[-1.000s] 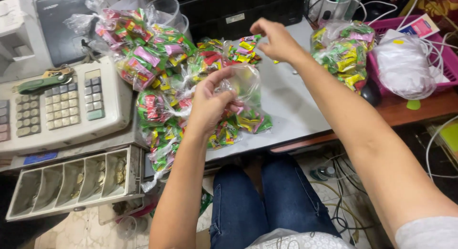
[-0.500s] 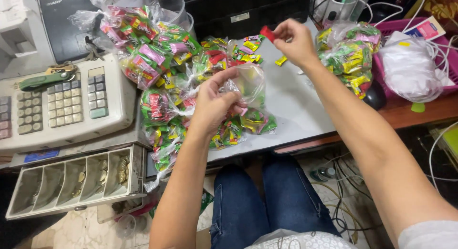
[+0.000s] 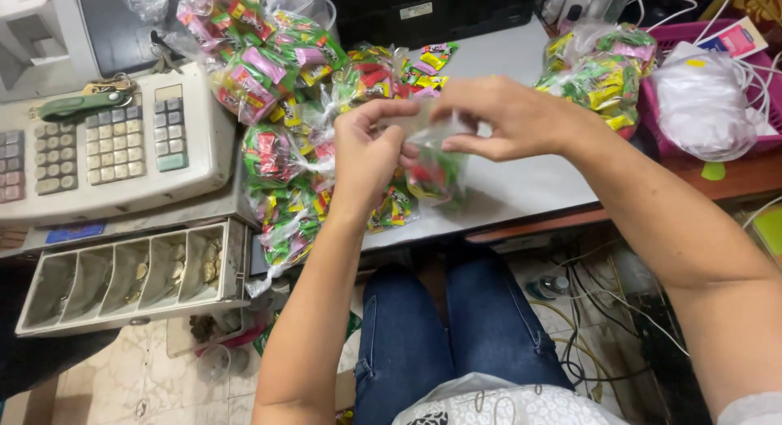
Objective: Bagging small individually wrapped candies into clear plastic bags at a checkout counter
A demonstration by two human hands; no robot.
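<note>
A: Small clear plastic bag [image 3: 436, 168], partly filled with wrapped candies in red and green. Held above the front part of the grey countertop [image 3: 521, 189], just over the seated lap.

B: Mouth of the bag?

A: Pinched from both sides. Left hand [image 3: 371, 152] closed on the left rim of the bag, fingers curled, thumb on top. Right hand [image 3: 505, 116] closed on the right rim, fingertips gripping the plastic. Both hands touching at the bag mouth, bag body hanging below them.

B: Around it?

A: Pile of filled candy bags [image 3: 281, 91] just left and behind, spread over the countertop up to the cash register [image 3: 106, 140]. Loose wrapped candies [image 3: 423, 63] lying behind the hands. One more filled candy bag [image 3: 599, 71] to the right, near the pink basket [image 3: 757, 91].

B: Basket contents?

A: White plastic bundle [image 3: 700, 103] and some white cables. Contents of the bundle not discernible.

B: Register side?

A: Beige keypad, green-handled key [image 3: 77, 106] lying on top. Coin drawer [image 3: 130, 274] pulled open below, several compartments, coins visible in the right-hand ones.

B: Below the counter?

A: Blue jeans [image 3: 440, 335], tangle of cables [image 3: 603, 311] on the floor to the right, tiled floor to the left.
</note>
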